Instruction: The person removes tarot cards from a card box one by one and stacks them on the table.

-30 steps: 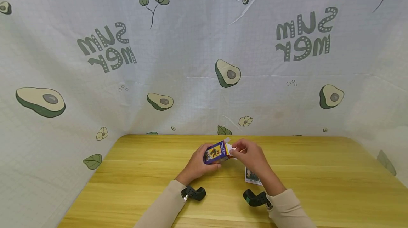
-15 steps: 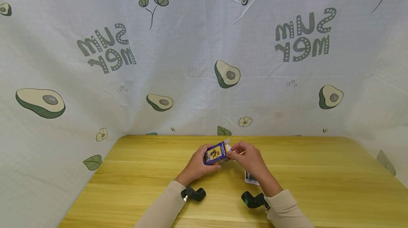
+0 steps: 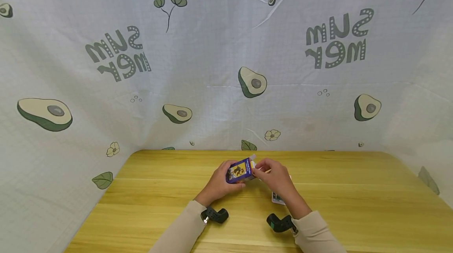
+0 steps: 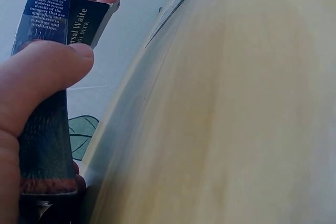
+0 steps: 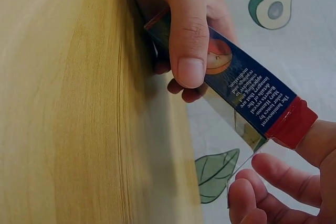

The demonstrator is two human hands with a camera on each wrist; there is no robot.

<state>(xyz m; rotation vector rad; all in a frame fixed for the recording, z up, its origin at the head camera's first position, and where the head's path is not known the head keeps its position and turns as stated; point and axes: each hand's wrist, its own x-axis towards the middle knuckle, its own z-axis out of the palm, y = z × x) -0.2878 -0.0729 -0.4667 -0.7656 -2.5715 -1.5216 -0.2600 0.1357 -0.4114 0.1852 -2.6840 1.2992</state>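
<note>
My left hand (image 3: pixel 221 180) grips a dark blue tarot card box (image 3: pixel 238 170) around its sides, tilted above the table. The box's open end faces right, its side flap (image 5: pixel 296 121) red in the right wrist view. At that end my right hand (image 3: pixel 277 176) has thumb and fingers close together on the lid flap; the thumb tip is hidden by the box. The left thumb (image 4: pixel 52 64) presses along the box's printed narrow side. Under the right forearm lies a picture card (image 3: pixel 278 198), mostly covered. The box's inside cannot be seen.
A yellow wood-grain table (image 3: pixel 170 190) spreads under both hands. Behind it hangs a pale cloth (image 3: pixel 212 48) printed with avocados and mirrored lettering. Each wrist carries a black camera mount, such as the left mount (image 3: pixel 217 215) and the right mount (image 3: pixel 279 222).
My right hand has shifted slightly left and down at the box's open end, and less of the white flap shows. The left hand and box stay nearly still.
</note>
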